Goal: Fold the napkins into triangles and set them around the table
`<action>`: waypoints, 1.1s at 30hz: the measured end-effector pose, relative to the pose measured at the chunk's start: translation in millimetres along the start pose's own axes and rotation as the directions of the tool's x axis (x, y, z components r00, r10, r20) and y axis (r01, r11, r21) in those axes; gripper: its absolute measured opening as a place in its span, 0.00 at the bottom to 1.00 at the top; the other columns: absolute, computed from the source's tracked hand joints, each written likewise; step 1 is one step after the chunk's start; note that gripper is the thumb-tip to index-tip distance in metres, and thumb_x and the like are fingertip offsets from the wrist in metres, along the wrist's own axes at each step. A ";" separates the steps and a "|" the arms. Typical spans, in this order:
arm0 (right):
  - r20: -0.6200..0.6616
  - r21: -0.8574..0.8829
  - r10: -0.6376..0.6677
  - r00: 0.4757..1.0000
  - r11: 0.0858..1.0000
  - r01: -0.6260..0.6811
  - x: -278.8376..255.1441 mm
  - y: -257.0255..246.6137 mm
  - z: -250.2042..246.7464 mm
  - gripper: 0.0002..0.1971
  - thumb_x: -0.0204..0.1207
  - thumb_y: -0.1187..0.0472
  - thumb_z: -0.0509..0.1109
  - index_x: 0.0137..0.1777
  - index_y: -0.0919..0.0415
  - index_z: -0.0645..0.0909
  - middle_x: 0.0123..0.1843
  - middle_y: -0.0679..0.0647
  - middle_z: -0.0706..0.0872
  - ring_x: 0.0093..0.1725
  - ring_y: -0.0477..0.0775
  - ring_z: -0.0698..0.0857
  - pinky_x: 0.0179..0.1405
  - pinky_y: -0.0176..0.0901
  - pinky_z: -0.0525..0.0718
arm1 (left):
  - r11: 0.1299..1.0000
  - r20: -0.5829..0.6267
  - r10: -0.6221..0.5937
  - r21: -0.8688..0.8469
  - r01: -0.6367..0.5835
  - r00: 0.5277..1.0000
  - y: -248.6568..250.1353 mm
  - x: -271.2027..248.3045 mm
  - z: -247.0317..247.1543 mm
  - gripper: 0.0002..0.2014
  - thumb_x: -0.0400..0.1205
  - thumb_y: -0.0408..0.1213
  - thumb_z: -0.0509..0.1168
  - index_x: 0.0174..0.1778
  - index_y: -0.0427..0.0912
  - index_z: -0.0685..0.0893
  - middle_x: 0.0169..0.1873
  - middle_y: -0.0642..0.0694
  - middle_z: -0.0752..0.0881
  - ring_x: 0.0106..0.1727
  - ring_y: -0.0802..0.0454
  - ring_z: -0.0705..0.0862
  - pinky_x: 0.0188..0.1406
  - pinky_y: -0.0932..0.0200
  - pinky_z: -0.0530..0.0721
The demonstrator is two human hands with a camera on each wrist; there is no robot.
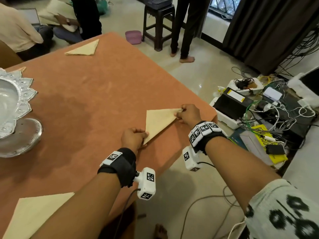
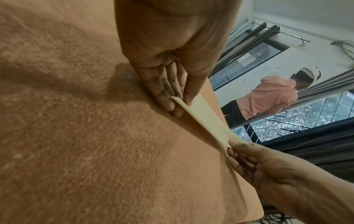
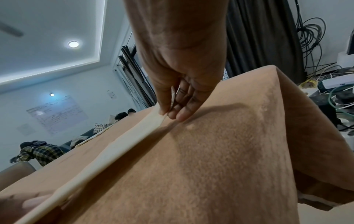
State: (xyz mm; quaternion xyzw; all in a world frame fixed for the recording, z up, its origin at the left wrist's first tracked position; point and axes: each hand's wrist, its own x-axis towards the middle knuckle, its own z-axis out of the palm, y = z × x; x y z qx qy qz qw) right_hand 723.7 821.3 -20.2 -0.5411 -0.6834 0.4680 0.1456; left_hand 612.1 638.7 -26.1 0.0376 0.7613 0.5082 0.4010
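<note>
A cream napkin folded into a triangle lies near the right edge of the orange-covered table. My left hand pinches its near corner, thumb on top, fingers beneath. My right hand pinches the far right corner. The napkin is stretched between both hands, just above the cloth, and shows edge-on in the right wrist view. Two more folded triangles lie on the table: one at the far side, one at the near left.
A silver footed bowl stands at the table's left. Right of the table, the floor holds boxes, cables and devices. A dark stool and standing legs are beyond the far edge. People sit at the back left.
</note>
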 end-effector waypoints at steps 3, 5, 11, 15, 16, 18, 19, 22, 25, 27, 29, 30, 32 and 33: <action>-0.012 -0.033 -0.015 1.000 0.999 0.015 5.0 2.1 3.5 0.14 0.72 0.69 0.76 0.57 0.70 0.82 0.35 0.55 0.84 0.29 0.51 0.83 0.36 0.52 0.89 | 1.000 -0.026 0.005 0.030 -0.004 1.000 1.7 3.6 2.5 0.08 0.76 0.27 0.73 0.39 0.42 0.81 0.44 0.39 0.85 0.35 0.48 0.83 0.21 0.62 0.85; -0.009 -0.050 -0.025 1.000 0.998 0.024 8.6 5.2 5.7 0.15 0.72 0.69 0.76 0.58 0.69 0.83 0.39 0.57 0.85 0.28 0.50 0.83 0.31 0.42 0.88 | 0.999 -0.037 0.004 0.044 -0.003 0.999 2.7 3.9 3.7 0.08 0.76 0.28 0.74 0.39 0.42 0.82 0.44 0.39 0.86 0.37 0.46 0.84 0.22 0.61 0.86; -0.008 -0.030 -0.022 1.000 0.999 0.022 13.3 4.2 7.4 0.20 0.71 0.70 0.76 0.63 0.70 0.80 0.40 0.55 0.85 0.28 0.51 0.83 0.26 0.36 0.86 | 0.998 -0.060 0.012 0.063 -0.008 0.998 3.5 4.6 5.1 0.07 0.76 0.30 0.74 0.40 0.41 0.82 0.43 0.39 0.86 0.32 0.48 0.84 0.22 0.60 0.86; -0.017 -0.077 -0.027 0.999 0.997 0.025 13.1 0.8 6.7 0.19 0.69 0.68 0.78 0.59 0.66 0.80 0.43 0.52 0.81 0.37 0.55 0.85 0.37 0.46 0.89 | 0.995 -0.064 -0.001 0.103 0.008 0.998 6.1 2.8 4.3 0.09 0.75 0.34 0.76 0.39 0.41 0.80 0.38 0.39 0.85 0.27 0.46 0.84 0.29 0.52 0.89; -0.029 -0.155 -0.070 0.997 0.986 0.065 12.3 1.1 6.3 0.20 0.68 0.66 0.79 0.59 0.64 0.78 0.49 0.53 0.82 0.44 0.56 0.84 0.44 0.48 0.86 | 0.993 -0.072 -0.006 0.118 0.014 0.997 7.7 1.8 3.5 0.10 0.75 0.37 0.76 0.39 0.41 0.80 0.37 0.39 0.85 0.26 0.45 0.84 0.31 0.49 0.89; -0.057 -0.311 -0.208 0.976 0.933 0.181 5.8 1.0 3.3 0.22 0.69 0.62 0.77 0.61 0.60 0.75 0.58 0.54 0.77 0.52 0.55 0.80 0.50 0.46 0.78 | 0.976 -0.110 0.044 0.219 -0.020 0.993 11.1 -1.6 0.0 0.13 0.74 0.44 0.76 0.44 0.42 0.80 0.39 0.42 0.86 0.30 0.47 0.85 0.38 0.46 0.90; -0.068 -0.353 -0.288 0.955 0.902 0.247 -0.6 0.2 0.9 0.20 0.72 0.62 0.75 0.62 0.59 0.74 0.59 0.55 0.76 0.53 0.55 0.78 0.50 0.46 0.77 | 0.948 -0.121 0.114 0.312 -0.071 0.986 12.6 -5.8 -2.8 0.13 0.76 0.46 0.74 0.48 0.44 0.81 0.43 0.45 0.87 0.37 0.48 0.86 0.43 0.46 0.88; -0.032 -0.464 -0.485 0.874 0.781 0.417 -21.4 2.0 -3.9 0.14 0.76 0.63 0.68 0.62 0.57 0.76 0.59 0.55 0.77 0.58 0.56 0.77 0.51 0.49 0.78 | 0.695 0.025 0.401 0.643 -0.322 0.916 9.5 -29.1 -7.4 0.16 0.81 0.45 0.66 0.64 0.50 0.78 0.60 0.50 0.80 0.60 0.47 0.80 0.57 0.48 0.80; 0.182 -0.622 -0.488 0.854 0.615 0.484 -33.8 12.4 0.0 0.17 0.81 0.56 0.63 0.69 0.54 0.75 0.72 0.53 0.74 0.70 0.56 0.72 0.63 0.53 0.71 | 0.268 0.314 0.434 0.850 -0.453 0.845 -3.6 -52.5 -1.1 0.24 0.85 0.49 0.55 0.78 0.49 0.67 0.78 0.50 0.67 0.77 0.46 0.67 0.71 0.43 0.69; 0.311 -0.675 -0.392 0.866 0.550 0.491 -38.3 23.5 5.3 0.24 0.83 0.50 0.57 0.78 0.53 0.66 0.81 0.52 0.64 0.78 0.56 0.65 0.72 0.58 0.63 | 0.172 0.369 0.278 0.890 -0.423 0.887 -14.9 -56.5 0.9 0.30 0.86 0.53 0.49 0.83 0.46 0.55 0.84 0.49 0.55 0.83 0.48 0.54 0.77 0.41 0.58; 0.356 -0.688 -0.311 0.881 0.550 0.473 -42.5 33.6 8.7 0.27 0.85 0.46 0.52 0.82 0.52 0.56 0.85 0.50 0.54 0.82 0.54 0.56 0.78 0.61 0.55 | 0.203 0.388 0.155 0.888 -0.414 0.908 -21.5 -57.7 0.1 0.32 0.86 0.55 0.47 0.84 0.46 0.48 0.85 0.50 0.47 0.84 0.49 0.46 0.79 0.38 0.53; 0.358 -0.691 -0.291 0.887 0.557 0.461 -43.1 36.3 9.9 0.28 0.85 0.46 0.50 0.83 0.52 0.52 0.85 0.49 0.51 0.83 0.53 0.53 0.79 0.63 0.52 | 0.226 0.391 0.139 0.882 -0.414 0.910 -22.6 -55.8 -0.3 0.32 0.86 0.56 0.47 0.84 0.46 0.47 0.85 0.50 0.46 0.84 0.49 0.46 0.79 0.38 0.53; 0.352 -0.688 -0.264 0.898 0.577 0.440 -45.1 36.4 11.2 0.29 0.86 0.45 0.49 0.84 0.51 0.48 0.86 0.49 0.45 0.84 0.52 0.46 0.79 0.64 0.47 | 0.302 0.397 0.160 0.852 -0.428 0.904 -19.5 -48.8 -2.2 0.31 0.86 0.54 0.49 0.84 0.46 0.52 0.84 0.49 0.50 0.84 0.48 0.49 0.80 0.38 0.56; 0.319 -0.681 -0.269 0.909 0.602 0.417 -50.1 33.0 10.5 0.30 0.85 0.45 0.50 0.84 0.51 0.46 0.86 0.49 0.42 0.84 0.52 0.43 0.79 0.65 0.46 | 0.367 0.388 0.183 0.825 -0.429 0.903 -16.4 -46.1 -4.9 0.30 0.86 0.54 0.50 0.83 0.46 0.55 0.84 0.47 0.53 0.83 0.46 0.53 0.79 0.39 0.58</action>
